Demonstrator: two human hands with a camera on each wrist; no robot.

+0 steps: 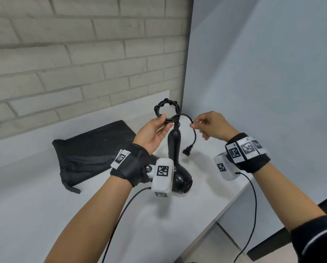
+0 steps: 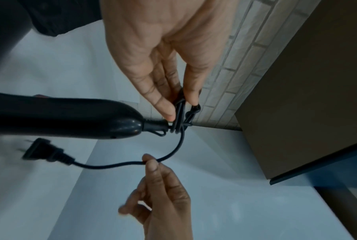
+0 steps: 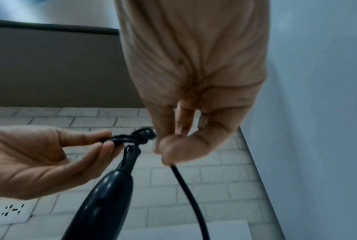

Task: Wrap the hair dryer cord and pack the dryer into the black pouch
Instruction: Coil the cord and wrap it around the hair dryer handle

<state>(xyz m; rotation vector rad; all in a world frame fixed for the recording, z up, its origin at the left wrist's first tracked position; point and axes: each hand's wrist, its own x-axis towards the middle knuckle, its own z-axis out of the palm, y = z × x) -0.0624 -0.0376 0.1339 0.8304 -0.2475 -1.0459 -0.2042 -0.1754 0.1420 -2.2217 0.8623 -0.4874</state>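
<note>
A black hair dryer (image 1: 175,158) stands on the white counter with its handle (image 2: 70,120) up. Most of its cord is twisted into a small coil (image 1: 167,109) above the handle top. My left hand (image 1: 158,128) pinches that coil at its lower side between thumb and fingers (image 2: 163,105). My right hand (image 1: 196,124) pinches the loose cord end (image 3: 186,191) a short way to the right. The plug (image 1: 187,150) dangles below it, just above the counter. The black pouch (image 1: 94,149) lies flat to the left, apart from both hands.
A brick wall (image 1: 73,54) runs behind the counter (image 1: 35,215). A pale panel (image 1: 263,73) closes the right side, close to my right hand. The counter's front edge (image 1: 225,211) runs diagonally at lower right. A wall socket (image 3: 11,211) sits low on the brick wall.
</note>
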